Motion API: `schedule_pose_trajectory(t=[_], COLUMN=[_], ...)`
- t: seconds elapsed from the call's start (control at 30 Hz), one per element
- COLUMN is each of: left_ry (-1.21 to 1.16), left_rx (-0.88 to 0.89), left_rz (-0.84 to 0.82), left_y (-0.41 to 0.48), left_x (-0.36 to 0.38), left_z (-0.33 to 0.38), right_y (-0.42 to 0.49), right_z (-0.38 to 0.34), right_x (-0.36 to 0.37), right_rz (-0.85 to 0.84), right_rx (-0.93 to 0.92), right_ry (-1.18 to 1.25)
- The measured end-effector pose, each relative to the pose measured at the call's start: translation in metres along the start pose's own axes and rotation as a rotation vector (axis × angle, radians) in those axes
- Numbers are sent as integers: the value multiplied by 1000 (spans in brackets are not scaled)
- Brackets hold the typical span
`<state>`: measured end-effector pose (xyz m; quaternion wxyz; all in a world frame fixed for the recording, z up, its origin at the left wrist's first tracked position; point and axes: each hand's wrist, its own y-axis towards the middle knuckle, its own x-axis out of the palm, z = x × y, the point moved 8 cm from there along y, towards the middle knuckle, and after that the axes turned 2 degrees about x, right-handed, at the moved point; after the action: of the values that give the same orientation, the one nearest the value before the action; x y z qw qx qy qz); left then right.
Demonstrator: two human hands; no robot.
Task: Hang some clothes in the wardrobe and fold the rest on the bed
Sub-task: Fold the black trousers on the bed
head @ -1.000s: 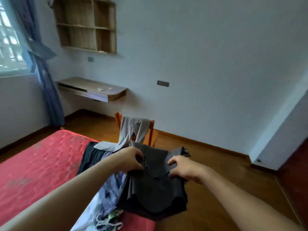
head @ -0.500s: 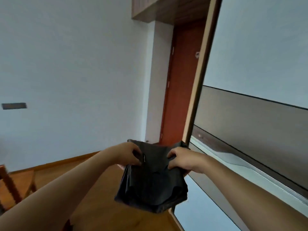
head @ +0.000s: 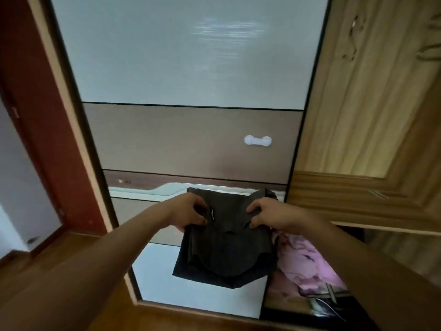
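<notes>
A folded dark grey garment (head: 224, 249) hangs in front of me, held up by both hands at its top edge. My left hand (head: 188, 212) grips its upper left part and my right hand (head: 267, 217) grips its upper right part, fingers curled over the cloth. Behind it stands the wardrobe's sliding door (head: 191, 91), with frosted and brown panels. To the right of that door the wardrobe interior is open, with a pink cloth (head: 307, 263) lying low inside.
A white handle (head: 257, 141) sits on the brown panel of the sliding door. A light wooden panel (head: 370, 115) with carved trim stands at the right. A red-brown door frame (head: 35, 115) runs down the left. Wooden floor (head: 47, 271) lies below.
My view has swung right from the bed, past the room door, to face the wardrobe. Both hands keep the same hold on the dark garment, carried along with me.
</notes>
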<state>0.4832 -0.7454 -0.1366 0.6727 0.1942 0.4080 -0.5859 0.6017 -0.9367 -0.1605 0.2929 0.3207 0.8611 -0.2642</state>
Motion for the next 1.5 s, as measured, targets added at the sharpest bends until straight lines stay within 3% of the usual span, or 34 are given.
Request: schedule_pose_trajectory(t=[0.2,0.4,0.57,0.73,1.0,1.27,1.5], left_ry=[-39,-119,-178,-256,-258,-288,-273], left_rx=[194,268,253,157,43,13,-76], left_rz=[-236,-356,-411,-415,-263,-112,127], left_y=[63,113,168,227,348,472,547], left_x=[101,202,269,290,290,294,301], left_z=[129,230,285,301,263,246,234], right_y=[-80,-120,-106,-49,80,184,271], right_z=[132,252,350,401,432,470,495], right_x=[-88,-166,-220,-256,-271,-288,-308], right_rz=[184,327,319,259,151,267,335], right_rx=[201,333,386,394,380,398,280], right_ry=[106,116,167,256,283,417,329])
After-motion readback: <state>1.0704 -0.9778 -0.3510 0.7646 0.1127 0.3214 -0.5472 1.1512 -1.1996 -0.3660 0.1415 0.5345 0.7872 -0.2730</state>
